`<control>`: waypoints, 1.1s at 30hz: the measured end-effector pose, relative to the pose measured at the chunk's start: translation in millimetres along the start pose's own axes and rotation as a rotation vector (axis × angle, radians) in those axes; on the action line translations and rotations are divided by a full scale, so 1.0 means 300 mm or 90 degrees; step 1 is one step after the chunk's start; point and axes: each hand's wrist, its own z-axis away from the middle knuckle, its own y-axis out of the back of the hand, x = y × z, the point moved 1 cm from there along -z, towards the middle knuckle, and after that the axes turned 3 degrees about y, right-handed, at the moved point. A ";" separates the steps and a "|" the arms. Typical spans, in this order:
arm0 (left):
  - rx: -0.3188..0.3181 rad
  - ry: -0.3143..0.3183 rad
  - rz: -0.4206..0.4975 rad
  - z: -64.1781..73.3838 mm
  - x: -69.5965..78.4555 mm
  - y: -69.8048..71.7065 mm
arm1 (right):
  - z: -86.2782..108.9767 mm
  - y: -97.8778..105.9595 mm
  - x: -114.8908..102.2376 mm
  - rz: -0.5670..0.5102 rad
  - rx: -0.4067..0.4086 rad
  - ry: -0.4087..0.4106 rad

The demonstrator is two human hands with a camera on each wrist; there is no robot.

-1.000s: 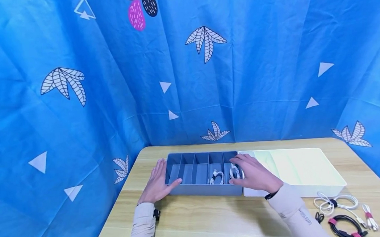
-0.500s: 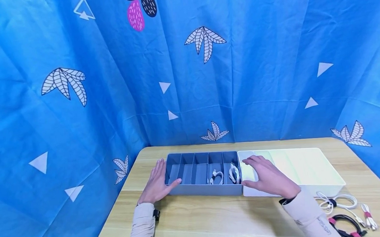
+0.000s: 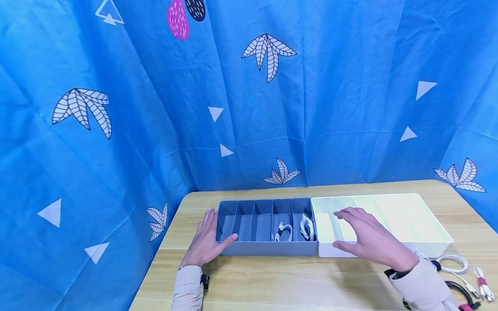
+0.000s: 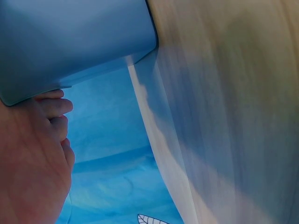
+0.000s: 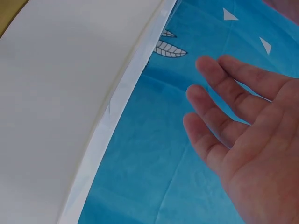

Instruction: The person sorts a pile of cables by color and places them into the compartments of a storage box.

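Note:
A blue-grey divided box (image 3: pixel 269 250) stands on the table, a coiled white cable (image 3: pixel 306 228) in its rightmost compartment and another white cable (image 3: pixel 284 232) in the compartment beside it. My left hand (image 3: pixel 204 244) rests against the box's left end, fingers straight, thumb over the front rim. In the left wrist view, the fingers (image 4: pixel 56 107) lie along the box's wall (image 4: pixel 79 42). Over the white divided box (image 3: pixel 426 249) hovers my right hand (image 3: pixel 371 237), holding nothing. The right wrist view shows its fingers (image 5: pixel 205 105) spread and slightly bent, apart from the white box's wall (image 5: pixel 70 93).
At the table's right front lie a white cable with a black tie (image 3: pixel 454 262), a small white cable with a red tie (image 3: pixel 483 284) and a black cable (image 3: pixel 458 288), partly behind my right sleeve (image 3: pixel 424 285). A blue curtain (image 3: pixel 246 103) hangs behind the table (image 3: pixel 257 288).
My right hand has let go of the coiled white cable in the grey box's rightmost compartment and moved right, over the white box. The left hand has stayed in place.

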 end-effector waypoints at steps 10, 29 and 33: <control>-0.006 0.005 0.002 -0.004 -0.007 -0.007 | 0.072 0.032 0.032 0.004 0.016 -0.018; -0.002 0.005 0.010 0.003 0.000 -0.001 | 0.195 0.081 0.085 0.026 0.022 -0.048; -0.008 0.009 0.004 0.002 -0.001 -0.001 | 0.214 0.086 0.097 0.034 0.024 -0.056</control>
